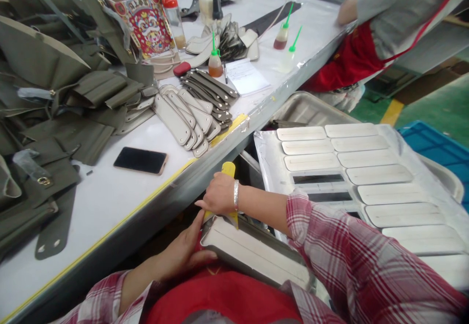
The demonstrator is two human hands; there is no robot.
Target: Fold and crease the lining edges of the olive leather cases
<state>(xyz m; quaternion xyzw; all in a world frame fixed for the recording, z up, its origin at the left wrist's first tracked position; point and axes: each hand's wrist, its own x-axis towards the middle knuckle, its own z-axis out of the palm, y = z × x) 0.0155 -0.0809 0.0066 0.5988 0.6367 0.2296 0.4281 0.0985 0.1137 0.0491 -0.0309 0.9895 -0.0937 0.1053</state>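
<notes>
Beside the desk [106, 199], a yellow strip [228, 169] is grasped by the right grip [221, 192], a bag [256, 251] by the left grip [180, 253].

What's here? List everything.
Table: one, white, left.
Folded pieces: many, olive, left.
Phone: one, black, table.
Straps: many, white and olive, table.
Box: one, red, table.
Jar: one, red cap, table.
Bottles: at least two, green nozzles, table.
Notepad: one, white, table.
Board: one, pale, right.
Panels: at least eleven, white, board.
Crate: one, blue, right.
Co-worker: one, grey and red, right.
Workpiece: one, olive and white, lower centre.
Tool: one, yellow, at workpiece.
Left hand: one, at workpiece.
Right hand: one, holding tool.
</notes>
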